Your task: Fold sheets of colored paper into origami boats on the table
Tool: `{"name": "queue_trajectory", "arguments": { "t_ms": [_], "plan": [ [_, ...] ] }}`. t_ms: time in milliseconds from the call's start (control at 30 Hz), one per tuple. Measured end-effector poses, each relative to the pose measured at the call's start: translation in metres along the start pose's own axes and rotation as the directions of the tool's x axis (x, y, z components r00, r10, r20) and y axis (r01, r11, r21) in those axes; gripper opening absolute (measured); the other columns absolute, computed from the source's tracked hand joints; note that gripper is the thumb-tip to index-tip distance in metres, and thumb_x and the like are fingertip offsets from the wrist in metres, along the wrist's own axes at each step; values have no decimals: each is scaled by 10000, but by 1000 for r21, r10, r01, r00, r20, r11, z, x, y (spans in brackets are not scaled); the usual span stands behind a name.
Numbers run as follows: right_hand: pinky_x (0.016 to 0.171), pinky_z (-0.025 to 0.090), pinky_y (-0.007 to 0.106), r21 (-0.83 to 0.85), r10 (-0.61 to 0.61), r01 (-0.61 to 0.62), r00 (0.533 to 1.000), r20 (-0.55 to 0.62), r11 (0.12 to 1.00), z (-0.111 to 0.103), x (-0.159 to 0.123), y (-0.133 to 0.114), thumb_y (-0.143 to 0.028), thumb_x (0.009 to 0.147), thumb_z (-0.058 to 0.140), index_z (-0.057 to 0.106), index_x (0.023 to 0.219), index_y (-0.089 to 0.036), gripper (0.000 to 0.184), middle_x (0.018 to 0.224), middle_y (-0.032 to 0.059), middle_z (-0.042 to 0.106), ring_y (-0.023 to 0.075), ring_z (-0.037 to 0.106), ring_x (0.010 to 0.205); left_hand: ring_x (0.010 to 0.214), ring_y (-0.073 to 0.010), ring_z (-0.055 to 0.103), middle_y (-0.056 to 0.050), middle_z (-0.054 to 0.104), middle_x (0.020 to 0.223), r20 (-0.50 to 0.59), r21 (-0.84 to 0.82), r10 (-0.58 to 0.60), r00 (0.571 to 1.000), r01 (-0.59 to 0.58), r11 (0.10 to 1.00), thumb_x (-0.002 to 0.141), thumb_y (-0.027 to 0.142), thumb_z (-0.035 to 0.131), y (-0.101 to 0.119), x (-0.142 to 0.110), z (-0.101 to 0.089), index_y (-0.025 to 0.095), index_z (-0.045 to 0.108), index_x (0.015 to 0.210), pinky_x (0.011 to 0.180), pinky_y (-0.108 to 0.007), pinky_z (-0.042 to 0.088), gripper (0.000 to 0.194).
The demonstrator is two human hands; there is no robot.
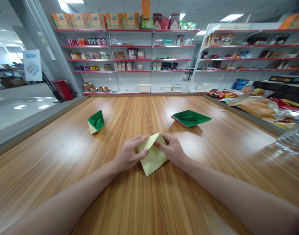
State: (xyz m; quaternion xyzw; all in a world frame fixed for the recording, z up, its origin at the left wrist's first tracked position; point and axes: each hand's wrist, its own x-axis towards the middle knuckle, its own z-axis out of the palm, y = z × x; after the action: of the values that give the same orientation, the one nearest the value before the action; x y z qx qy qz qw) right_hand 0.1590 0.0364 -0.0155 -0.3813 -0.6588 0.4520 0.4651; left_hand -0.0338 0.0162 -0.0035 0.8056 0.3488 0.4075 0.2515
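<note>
A folded sheet of pale yellow paper (153, 160) is held between both hands above the middle of the wooden table (120, 202). My left hand (131, 151) grips its left side, thumb on the near face and fingers behind. At the right side, my right hand (172, 148) holds it with the thumb tucked under a raised upper flap. One corner of the paper points down toward me. Farther off to the left stands a small green and yellow folded paper boat (97, 121). Beyond my right hand lies a green folded paper piece (190, 118) with a red edge showing underneath.
Snack packages (254, 104) are heaped past the table's right edge. Crumpled clear plastic (293, 138) lies at the right. Behind the table rise shelves (132, 60) of goods, and a red hand truck (62, 89) stands at the left.
</note>
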Motion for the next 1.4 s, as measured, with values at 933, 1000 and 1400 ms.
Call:
{"name": "queue_trajectory", "arguments": {
  "t_ms": [933, 1000, 1400],
  "plan": [
    [535, 433, 241, 108, 79, -83, 996, 40, 991, 1, 1, 1, -422, 797, 601, 620, 794, -147, 276, 700, 26, 611, 159, 580, 630, 1004, -246, 603, -97, 662, 1076, -140, -193, -309, 941, 280, 940, 746, 333, 689, -9, 5, 2, 172, 686, 1009, 881, -346, 453, 308],
    [563, 457, 258, 110, 65, -68, 997, 31, 992, 2, 0, 3, -403, 802, 598, 622, 836, -148, 259, 749, 38, 632, 173, 603, 672, 1068, -262, 581, -113, 629, 1163, -91, -373, -395, 914, 337, 865, 732, 313, 708, -11, 7, 2, 170, 653, 1085, 910, -365, 445, 384],
    [819, 490, 328, -30, -117, 117, 993, 1, 993, 3, 5, 4, -374, 836, 581, 661, 904, -178, 222, 1124, 90, 582, 218, 577, 1015, 931, -230, 649, -146, 671, 1096, 321, -815, -382, 867, 458, 355, 734, 167, 700, -16, 4, -1, 126, 576, 1227, 867, -352, 477, 510]
  ]
}}
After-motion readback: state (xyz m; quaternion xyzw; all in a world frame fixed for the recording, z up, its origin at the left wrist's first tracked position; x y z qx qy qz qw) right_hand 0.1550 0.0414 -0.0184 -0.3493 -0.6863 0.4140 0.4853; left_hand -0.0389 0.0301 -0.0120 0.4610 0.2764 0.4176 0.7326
